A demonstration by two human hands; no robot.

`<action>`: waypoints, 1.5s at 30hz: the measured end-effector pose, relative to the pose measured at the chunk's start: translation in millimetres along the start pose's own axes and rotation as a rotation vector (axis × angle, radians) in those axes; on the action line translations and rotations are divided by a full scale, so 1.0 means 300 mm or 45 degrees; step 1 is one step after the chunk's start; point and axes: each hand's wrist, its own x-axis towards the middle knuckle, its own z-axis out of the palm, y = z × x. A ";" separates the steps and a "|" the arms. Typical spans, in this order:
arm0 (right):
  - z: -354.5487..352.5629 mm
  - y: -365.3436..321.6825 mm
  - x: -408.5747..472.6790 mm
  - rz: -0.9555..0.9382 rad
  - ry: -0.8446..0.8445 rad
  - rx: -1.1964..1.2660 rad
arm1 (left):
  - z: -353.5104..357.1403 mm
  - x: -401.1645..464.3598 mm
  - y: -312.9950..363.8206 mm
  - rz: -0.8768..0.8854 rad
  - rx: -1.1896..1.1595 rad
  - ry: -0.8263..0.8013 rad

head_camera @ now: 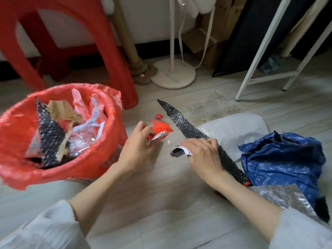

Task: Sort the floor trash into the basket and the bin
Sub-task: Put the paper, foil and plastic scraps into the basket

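In the head view, a person in pale sleeves is reaching both hands over a light wood-look floor (161, 203). The left hand (138, 144), at the centre of the frame, is curling its fingers round a crushed plastic bottle (159, 127) with a red label and red cap, the cap pointing toward the top of the frame. The right hand (203, 155), just right of centre, is gripping a long black bubble-wrap strip (181, 121) that is running diagonally from the upper centre down to the lower right; small white and dark scraps (179, 151) are poking out from under its fingers.

At the left, a basket lined with a red bag (86, 168) is sitting tilted toward the camera, holding black bubble wrap, torn brown paper and clear plastic. At the right, a crumpled blue bag (282, 159) is lying beside the strip, with a silver foil sheet (280, 194) below it and a white plastic bag (233, 130) behind it. A red stool (115, 51) is standing in the upper left, and a white round stand base (173, 74) is sitting at the upper centre.
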 end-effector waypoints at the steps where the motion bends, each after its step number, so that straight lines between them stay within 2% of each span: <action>1: -0.024 -0.056 0.064 0.043 0.043 0.058 | -0.076 0.013 0.011 0.018 -0.027 0.098; 3: -0.061 -0.159 0.169 0.130 0.122 0.206 | -0.206 0.038 0.037 0.017 -0.085 0.316; 6: -0.122 -0.341 0.316 0.152 0.206 0.501 | -0.403 0.053 0.014 -0.080 0.056 0.578; 8: -0.135 -0.456 0.405 0.069 0.191 0.626 | -0.525 0.048 -0.023 -0.149 0.173 0.707; 11: -0.101 -0.608 0.500 -0.142 0.152 0.639 | -0.651 0.009 -0.107 -0.256 0.346 0.823; 13: -0.054 -0.678 0.531 -0.231 0.075 0.572 | -0.684 -0.034 -0.179 -0.360 0.558 0.679; 15: -0.009 -0.723 0.520 -0.303 -0.298 0.413 | -0.694 -0.080 -0.244 -0.552 0.757 0.307; 17: 0.039 -0.723 0.494 -0.315 -0.663 0.272 | -0.700 -0.116 -0.286 -0.758 0.716 0.025; 18: 0.051 -0.712 0.483 -0.315 -0.753 0.253 | -0.708 -0.124 -0.292 -0.788 0.626 0.037; 19: 0.059 -0.697 0.471 -0.313 -0.788 0.272 | -0.718 -0.126 -0.287 -0.743 0.520 0.146; 21: 0.058 -0.671 0.457 -0.336 -0.759 0.330 | -0.723 -0.106 -0.276 -0.544 0.315 0.432; 23: 0.052 -0.649 0.444 -0.321 -0.674 0.413 | -0.704 -0.075 -0.259 -0.440 0.227 0.437; 24: 0.049 -0.639 0.437 -0.284 -0.633 0.466 | -0.681 -0.063 -0.252 -0.423 0.254 0.318; 27: 0.056 -0.595 0.410 -0.136 -0.582 0.589 | -0.573 -0.020 -0.258 -0.475 0.510 -0.252; 30: 0.078 -0.555 0.385 -0.074 -0.652 0.585 | -0.493 0.012 -0.300 -0.618 0.648 -0.543; 34: 0.105 -0.565 0.365 0.009 -0.655 0.776 | -0.457 0.025 -0.441 -0.884 0.477 -0.723; 38: 0.123 -0.579 0.354 0.043 -0.626 0.859 | -0.419 0.018 -0.463 -0.807 0.588 -0.846; 40: 0.131 -0.579 0.352 0.042 -0.604 0.853 | -0.391 0.028 -0.473 -0.839 0.663 -0.919; 41: 0.137 -0.578 0.353 0.035 -0.589 0.850 | -0.381 0.041 -0.484 -0.822 0.634 -0.899; 42: 0.142 -0.579 0.354 0.026 -0.577 0.850 | -0.364 0.045 -0.496 -0.719 0.614 -0.867; 44: 0.152 -0.580 0.355 0.011 -0.570 0.847 | -0.325 0.058 -0.600 -0.364 0.787 -1.038; 45: 0.158 -0.581 0.354 0.003 -0.574 0.843 | -0.284 0.061 -0.666 -0.270 0.897 -0.868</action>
